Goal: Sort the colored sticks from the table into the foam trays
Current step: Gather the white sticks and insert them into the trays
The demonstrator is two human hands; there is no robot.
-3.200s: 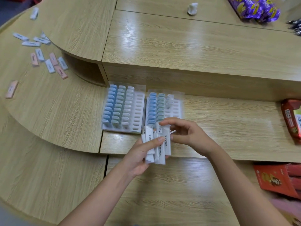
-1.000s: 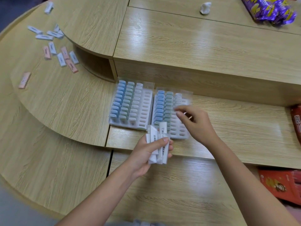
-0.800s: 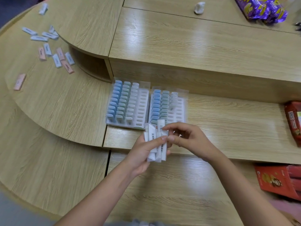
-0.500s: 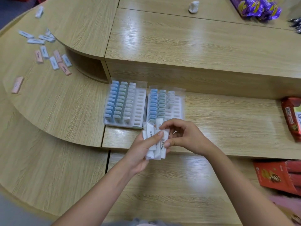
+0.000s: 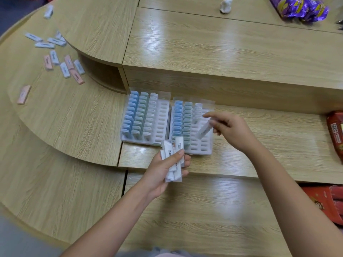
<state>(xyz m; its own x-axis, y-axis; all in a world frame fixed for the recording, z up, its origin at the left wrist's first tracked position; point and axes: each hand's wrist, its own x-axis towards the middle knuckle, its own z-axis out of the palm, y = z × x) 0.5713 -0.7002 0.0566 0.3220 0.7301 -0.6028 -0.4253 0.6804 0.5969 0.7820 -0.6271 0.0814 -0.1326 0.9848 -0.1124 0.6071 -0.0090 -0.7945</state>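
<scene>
Two white foam trays stand side by side on the lower desk, the left tray [image 5: 163, 125] and the right tray [image 5: 206, 143]. Each holds upright rows of blue, green and white sticks. My left hand [image 5: 163, 167] grips a bundle of white sticks [image 5: 174, 160] just in front of the trays. My right hand [image 5: 230, 130] pinches one white stick [image 5: 203, 131], tilted, over the right tray's open slots. More loose sticks [image 5: 63, 60], pink and pale blue, lie scattered at the far left of the curved desk, and a single pink stick [image 5: 24, 94] lies apart.
A raised desk level [image 5: 222, 49] runs behind the trays. On it sit purple snack packets [image 5: 300, 8] and a small white lump [image 5: 225, 5]. Red packages [image 5: 336, 132] lie at the right edge, with a red box [image 5: 326, 201] lower down.
My right hand has drawn one white stick out of the bundle and carried it up and right over the right tray. My left hand still holds the bundle in about the same place.
</scene>
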